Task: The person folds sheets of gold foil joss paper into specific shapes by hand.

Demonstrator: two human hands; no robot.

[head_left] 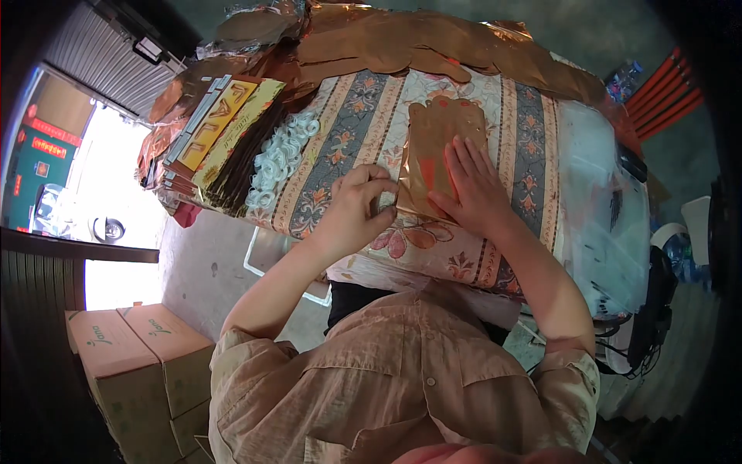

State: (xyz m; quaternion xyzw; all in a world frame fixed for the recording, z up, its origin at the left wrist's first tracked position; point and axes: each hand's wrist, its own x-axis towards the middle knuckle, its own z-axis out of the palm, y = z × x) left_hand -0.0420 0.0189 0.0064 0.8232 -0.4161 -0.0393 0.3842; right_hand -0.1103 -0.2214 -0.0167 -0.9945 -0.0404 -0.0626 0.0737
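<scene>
A flat brown, shiny sheet-like piece [444,124] with a scalloped far edge lies on the patterned cloth in front of me. My right hand [475,189] rests flat on its right side, fingers stretched out. At its left edge is my left hand [363,205], fingers curled with a gap between thumb and forefinger; whether the fingertips pinch the edge is too small to tell. White plastic rings [282,155] lie in a heap to the left, beside a stack of printed yellow and brown cards [232,131].
More brown pieces [386,46] are layered along the far edge of the table [340,147]. Clear plastic bags [607,224] lie at the right end. Cardboard boxes [139,340] stand on the floor at the lower left, and orange-red bars [665,97] are at the upper right.
</scene>
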